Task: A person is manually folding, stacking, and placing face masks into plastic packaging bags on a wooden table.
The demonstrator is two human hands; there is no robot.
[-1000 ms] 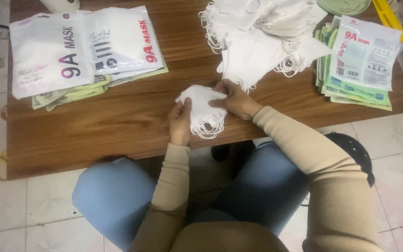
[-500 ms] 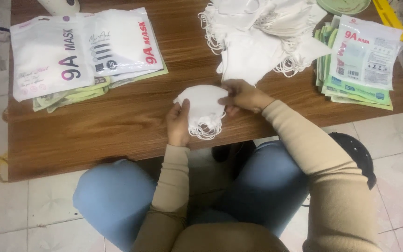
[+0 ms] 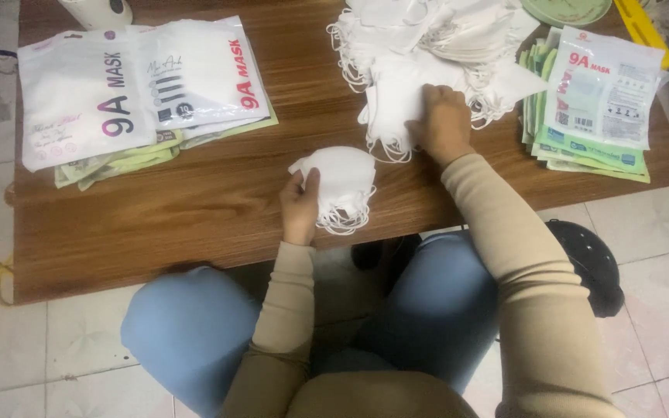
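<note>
Two hands are apart now. Near the table edge, the left hand (image 3: 301, 207) grips a small stack of white masks (image 3: 338, 184). Farther off, the right hand (image 3: 443, 124) has let go and lies flat, fingers spread, on the big mask pile (image 3: 427, 54), picking another one.

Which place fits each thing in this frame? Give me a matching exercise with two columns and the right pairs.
Things:
1. small mask stack
2. loose mask pile
3. filled white packets
4. green-edged pouches

Places:
A. table's right edge
B. table's left part
C. in the left hand
D. under the right hand

Pairs: 1-C, 2-D, 3-B, 4-A
</note>
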